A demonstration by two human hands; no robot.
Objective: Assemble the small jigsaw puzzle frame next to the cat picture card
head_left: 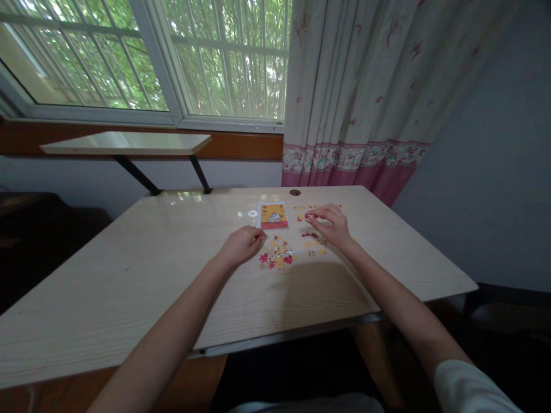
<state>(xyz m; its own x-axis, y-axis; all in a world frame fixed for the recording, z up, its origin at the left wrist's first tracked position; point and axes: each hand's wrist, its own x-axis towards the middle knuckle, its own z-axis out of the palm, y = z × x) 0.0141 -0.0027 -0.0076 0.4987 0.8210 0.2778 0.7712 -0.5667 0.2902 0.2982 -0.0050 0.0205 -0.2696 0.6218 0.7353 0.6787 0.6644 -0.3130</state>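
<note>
My right hand (333, 225) is over the right side of the desk, thumb and forefinger pinched on a small red-and-white puzzle piece (307, 215). Beneath and around it lie sorted rows of puzzle pieces (316, 244), some partly covered by the hand. My left hand (243, 244) rests closed on the desk, and whatever its fingers may hold is hidden. Just right of that hand spreads a loose pile of red, yellow and white puzzle pieces (278, 255). Behind the pile lies a picture card (274, 216) showing a white animal on orange and red.
The light wood desk (163, 287) has a round cable hole (295, 193) at its back edge. A raised shelf (129, 142) on black legs stands at the back left. Behind are a barred window (228, 57) and a patterned curtain (344, 103).
</note>
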